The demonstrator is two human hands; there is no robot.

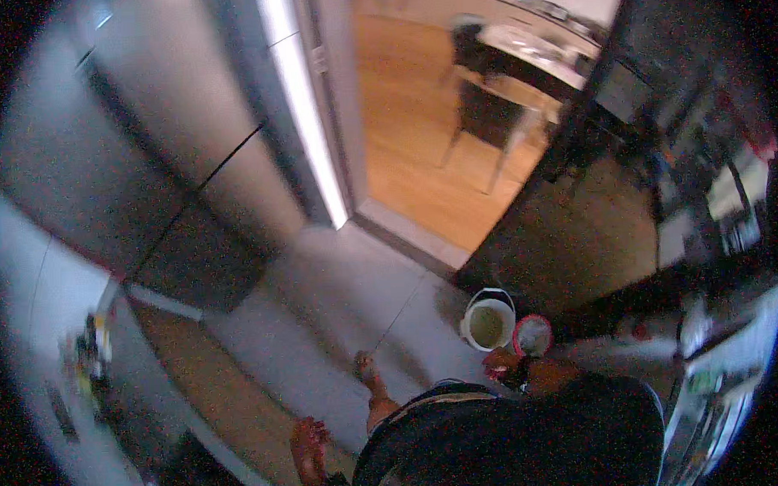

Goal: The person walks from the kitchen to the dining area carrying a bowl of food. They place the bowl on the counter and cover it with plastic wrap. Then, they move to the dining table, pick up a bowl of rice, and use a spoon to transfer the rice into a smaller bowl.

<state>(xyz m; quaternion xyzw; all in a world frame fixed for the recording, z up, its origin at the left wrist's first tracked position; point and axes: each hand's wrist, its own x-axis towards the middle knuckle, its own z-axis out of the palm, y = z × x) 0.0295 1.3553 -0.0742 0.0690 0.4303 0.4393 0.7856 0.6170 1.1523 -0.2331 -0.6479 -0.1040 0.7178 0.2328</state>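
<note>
At the bottom of the view my left hand (pixel 309 444) hangs low over a brown cabinet front, with no object visible in it. Its fingers are blurred and look loosely bent. My right hand (pixel 500 364) is beside my dark clothing, just below a white bucket (pixel 468 333) with a raised handle. Something pale and pinkish shows at its fingers, too blurred to name. Inside the bucket is a yellowish-green content. Right beside it stands a pink-rimmed round container (pixel 532 318) with a pale inside. Between my hands, a bare foot (pixel 370 372) rests on the grey tiled floor (pixel 339 296).
Tall glossy panels (pixel 185 121) rise at the left. A doorway with a low sill (pixel 408 233) opens onto a wooden floor (pixel 404 120) with a chair (pixel 490 114) and a table (pixel 530 48). A dark brown panel (pixel 594 236) stands at the right, near blurred, cluttered shelves.
</note>
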